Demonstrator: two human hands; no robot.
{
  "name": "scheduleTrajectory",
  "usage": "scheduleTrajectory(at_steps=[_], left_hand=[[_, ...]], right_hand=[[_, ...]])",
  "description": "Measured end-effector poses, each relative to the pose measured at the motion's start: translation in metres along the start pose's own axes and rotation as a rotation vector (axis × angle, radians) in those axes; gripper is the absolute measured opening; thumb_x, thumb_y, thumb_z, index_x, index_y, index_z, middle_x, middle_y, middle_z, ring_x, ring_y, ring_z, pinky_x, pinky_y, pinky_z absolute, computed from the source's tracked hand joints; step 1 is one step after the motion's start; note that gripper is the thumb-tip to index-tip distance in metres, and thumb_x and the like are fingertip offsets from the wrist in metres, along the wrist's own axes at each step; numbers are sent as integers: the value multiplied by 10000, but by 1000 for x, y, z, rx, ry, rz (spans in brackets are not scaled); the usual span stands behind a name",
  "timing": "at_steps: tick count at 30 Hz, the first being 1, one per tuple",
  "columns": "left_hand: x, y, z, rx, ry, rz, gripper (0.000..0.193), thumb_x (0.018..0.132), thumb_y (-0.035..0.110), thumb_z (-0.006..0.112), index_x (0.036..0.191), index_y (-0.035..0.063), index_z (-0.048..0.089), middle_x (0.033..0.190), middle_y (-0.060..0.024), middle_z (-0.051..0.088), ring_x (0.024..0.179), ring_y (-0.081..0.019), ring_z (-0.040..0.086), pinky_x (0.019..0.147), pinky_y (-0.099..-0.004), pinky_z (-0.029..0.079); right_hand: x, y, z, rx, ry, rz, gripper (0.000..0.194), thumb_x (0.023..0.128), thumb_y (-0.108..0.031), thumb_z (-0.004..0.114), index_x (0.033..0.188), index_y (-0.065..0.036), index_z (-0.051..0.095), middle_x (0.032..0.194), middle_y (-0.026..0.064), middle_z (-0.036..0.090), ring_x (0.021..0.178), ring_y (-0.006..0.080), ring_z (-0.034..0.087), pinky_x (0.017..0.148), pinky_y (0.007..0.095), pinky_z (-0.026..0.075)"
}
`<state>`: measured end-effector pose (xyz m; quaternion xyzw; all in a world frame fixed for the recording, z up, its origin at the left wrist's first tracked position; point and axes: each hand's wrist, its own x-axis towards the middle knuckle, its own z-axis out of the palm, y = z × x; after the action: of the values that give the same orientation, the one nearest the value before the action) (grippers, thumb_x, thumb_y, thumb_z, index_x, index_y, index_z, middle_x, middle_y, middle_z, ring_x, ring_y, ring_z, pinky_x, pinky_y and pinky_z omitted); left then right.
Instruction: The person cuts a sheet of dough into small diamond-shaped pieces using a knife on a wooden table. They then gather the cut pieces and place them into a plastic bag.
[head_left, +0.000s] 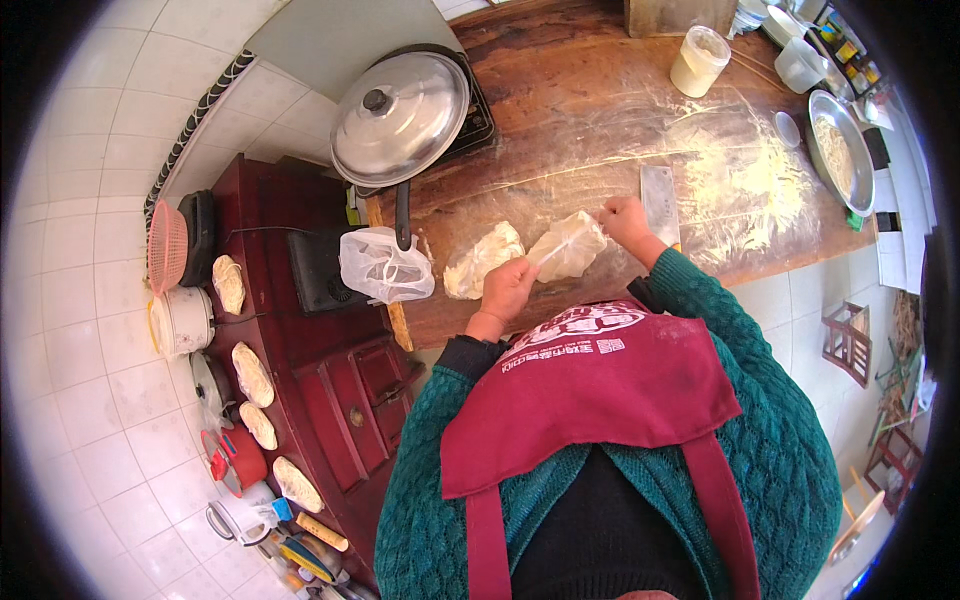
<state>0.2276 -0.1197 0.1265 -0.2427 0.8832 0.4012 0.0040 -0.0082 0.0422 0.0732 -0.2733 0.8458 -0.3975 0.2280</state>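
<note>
My left hand (508, 291) pinches a stretched strip of a thin plastic bag (568, 246) with pale contents that look like noodles or dough. At the bag's far right end, my right hand (627, 222) has its fingers closed on the plastic. The bag lies on the wooden table (555, 135) between both hands. Just left of it rests a second pale bundle (480, 259), seemingly wrapped in plastic too, behind my left hand. Beside my right hand is a cleaver (660, 204), its blade flat on the table and its handle mostly hidden by my forearm.
A lidded pan (401, 116) stands on a cooktop at the back left, its handle over white plastic bags (386, 266). More pale bundles (253, 375) line the red cabinet (337, 405). Flour, a tub (700, 61) and a metal basin of noodles (840, 154) occupy the table's right.
</note>
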Motion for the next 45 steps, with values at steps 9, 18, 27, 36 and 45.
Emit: scheduleTrajectory(at_steps=[9, 18, 27, 36, 45], left_hand=[[51, 9, 13, -871, -153, -173, 132, 975, 141, 615, 1044, 37, 660, 918, -27, 677, 720, -70, 563, 624, -229, 453], [62, 4, 36, -704, 21, -120, 170, 838, 51, 764, 967, 19, 658, 876, -13, 682, 791, -77, 596, 708, -240, 492], [56, 20, 29, -549, 27, -126, 128, 850, 48, 765, 831, 46, 638, 782, -13, 671, 709, -69, 587, 650, -229, 480], [50, 20, 28, -630, 9, -261, 178, 845, 64, 758, 801, 75, 587, 727, -14, 637, 589, -68, 542, 503, -227, 406], [52, 19, 38, -504, 187, -174, 127, 774, 75, 772, 797, 53, 649, 707, -18, 617, 585, -126, 544, 537, -278, 446]], right_hand=[[-12, -61, -4, 360, -417, -103, 207, 867, -253, 702, 858, -48, 731, 714, 84, 692, 617, 147, 664, 589, 327, 541], [-13, -72, 7, 275, -240, -500, 138, 833, -179, 676, 923, -90, 731, 848, 117, 692, 808, 292, 668, 703, 398, 518], [3, -35, 8, 139, -304, -618, 121, 762, -167, 668, 833, -91, 728, 841, 146, 697, 786, 348, 661, 692, 450, 506], [5, -41, 5, -35, -368, -589, 137, 781, -200, 674, 797, -71, 715, 784, 142, 681, 756, 342, 650, 685, 452, 505], [-1, -24, 1, -53, -550, -584, 164, 763, -192, 663, 791, -36, 705, 752, 180, 675, 723, 386, 635, 685, 466, 500]])
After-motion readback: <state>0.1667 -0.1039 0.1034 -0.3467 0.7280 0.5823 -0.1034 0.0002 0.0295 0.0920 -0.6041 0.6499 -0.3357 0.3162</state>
